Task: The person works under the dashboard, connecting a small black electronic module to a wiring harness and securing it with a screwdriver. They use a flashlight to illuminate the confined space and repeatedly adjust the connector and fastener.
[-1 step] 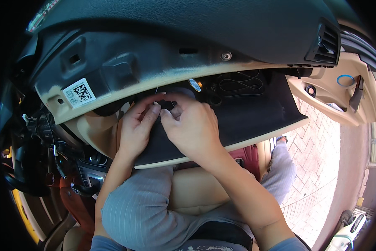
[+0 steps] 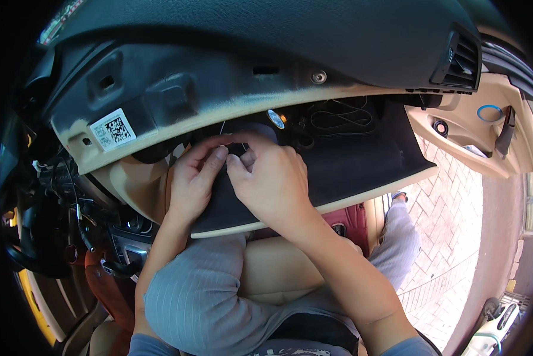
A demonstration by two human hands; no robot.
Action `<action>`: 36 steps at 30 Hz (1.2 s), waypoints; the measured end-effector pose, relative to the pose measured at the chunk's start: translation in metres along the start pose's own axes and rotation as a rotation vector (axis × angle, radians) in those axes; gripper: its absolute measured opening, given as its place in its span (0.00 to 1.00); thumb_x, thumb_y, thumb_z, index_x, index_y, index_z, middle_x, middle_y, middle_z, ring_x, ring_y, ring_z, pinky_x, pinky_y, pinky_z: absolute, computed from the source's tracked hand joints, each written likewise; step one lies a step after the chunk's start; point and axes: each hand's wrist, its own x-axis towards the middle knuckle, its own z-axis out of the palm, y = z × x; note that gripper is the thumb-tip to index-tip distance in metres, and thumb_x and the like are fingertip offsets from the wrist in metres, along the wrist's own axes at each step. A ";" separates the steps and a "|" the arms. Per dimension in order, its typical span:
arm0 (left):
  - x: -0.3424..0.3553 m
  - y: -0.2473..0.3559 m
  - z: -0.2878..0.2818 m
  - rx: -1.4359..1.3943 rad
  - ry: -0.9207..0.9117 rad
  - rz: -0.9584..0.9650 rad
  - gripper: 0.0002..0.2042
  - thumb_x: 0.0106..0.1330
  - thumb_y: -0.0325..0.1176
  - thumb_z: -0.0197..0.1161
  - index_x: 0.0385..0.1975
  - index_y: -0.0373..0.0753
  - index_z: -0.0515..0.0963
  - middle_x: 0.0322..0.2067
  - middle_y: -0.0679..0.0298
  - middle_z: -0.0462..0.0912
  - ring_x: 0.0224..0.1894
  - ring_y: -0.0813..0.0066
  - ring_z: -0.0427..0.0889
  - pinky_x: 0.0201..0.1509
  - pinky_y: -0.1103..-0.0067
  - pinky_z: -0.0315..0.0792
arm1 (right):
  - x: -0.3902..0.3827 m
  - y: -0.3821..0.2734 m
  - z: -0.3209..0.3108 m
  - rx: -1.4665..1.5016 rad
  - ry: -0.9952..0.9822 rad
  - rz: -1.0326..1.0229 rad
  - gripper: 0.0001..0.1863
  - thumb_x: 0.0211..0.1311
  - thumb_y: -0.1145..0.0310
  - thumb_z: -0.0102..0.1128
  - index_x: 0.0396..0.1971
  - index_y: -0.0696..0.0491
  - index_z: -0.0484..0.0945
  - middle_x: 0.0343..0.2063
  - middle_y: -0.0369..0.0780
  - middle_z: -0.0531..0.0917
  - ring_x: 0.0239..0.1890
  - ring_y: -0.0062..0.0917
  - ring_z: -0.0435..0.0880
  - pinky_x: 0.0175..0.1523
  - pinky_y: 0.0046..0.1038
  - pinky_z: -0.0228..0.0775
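Over open glove box [image 2: 361, 172], my left hand [image 2: 192, 179] and right hand [image 2: 273, 181] close together, grip half-curled; can't tell whether anything's held. Loose pinch could drop piece inside.

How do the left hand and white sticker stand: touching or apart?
Apart. The head view shows it: the beige panel edge runs between the left hand and the white sticker.

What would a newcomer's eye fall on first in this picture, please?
Probably on the left hand and right hand, fingertips close together over the open, dark-lined compartment near the middle. Next might come the white label on the left part of the dashboard, and the bright paving outside at the right.
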 end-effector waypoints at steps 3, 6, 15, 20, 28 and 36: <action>0.001 -0.002 0.000 -0.011 0.011 0.014 0.13 0.78 0.32 0.60 0.55 0.34 0.83 0.46 0.66 0.87 0.48 0.82 0.80 0.57 0.84 0.71 | -0.011 0.005 0.004 -0.058 0.058 -0.078 0.16 0.62 0.71 0.65 0.48 0.59 0.85 0.24 0.44 0.86 0.27 0.37 0.87 0.38 0.36 0.79; -0.003 -0.001 0.001 -0.049 0.041 -0.008 0.13 0.77 0.33 0.61 0.54 0.34 0.84 0.45 0.65 0.87 0.46 0.83 0.80 0.55 0.84 0.72 | -0.031 0.013 -0.002 -0.004 0.170 -0.237 0.15 0.62 0.75 0.65 0.48 0.59 0.85 0.28 0.44 0.87 0.29 0.32 0.88 0.38 0.31 0.80; -0.002 -0.003 0.004 0.103 0.058 0.022 0.12 0.75 0.34 0.65 0.53 0.37 0.85 0.39 0.67 0.87 0.40 0.85 0.79 0.47 0.84 0.73 | -0.004 0.051 -0.088 -0.504 0.384 -0.450 0.16 0.61 0.70 0.66 0.47 0.60 0.82 0.48 0.49 0.83 0.52 0.45 0.79 0.58 0.44 0.72; -0.005 0.010 0.006 0.230 0.059 0.047 0.12 0.74 0.33 0.65 0.52 0.37 0.85 0.37 0.64 0.87 0.39 0.80 0.81 0.46 0.82 0.74 | 0.068 0.043 -0.064 -0.879 0.000 -0.180 0.35 0.63 0.44 0.65 0.62 0.55 0.78 0.62 0.50 0.79 0.67 0.49 0.72 0.68 0.54 0.64; 0.015 0.003 -0.001 0.227 -0.072 0.082 0.13 0.77 0.35 0.63 0.57 0.40 0.84 0.39 0.71 0.83 0.42 0.85 0.77 0.49 0.85 0.71 | 0.094 0.054 -0.096 -0.786 -0.341 -0.317 0.34 0.56 0.55 0.76 0.61 0.55 0.79 0.57 0.54 0.82 0.61 0.47 0.80 0.65 0.41 0.72; 0.022 0.006 -0.002 0.304 -0.221 0.009 0.18 0.80 0.33 0.56 0.66 0.44 0.78 0.36 0.66 0.79 0.36 0.79 0.73 0.48 0.82 0.71 | 0.066 0.055 -0.093 -0.752 -0.132 -0.329 0.23 0.57 0.64 0.74 0.50 0.61 0.83 0.44 0.55 0.86 0.51 0.49 0.84 0.58 0.43 0.76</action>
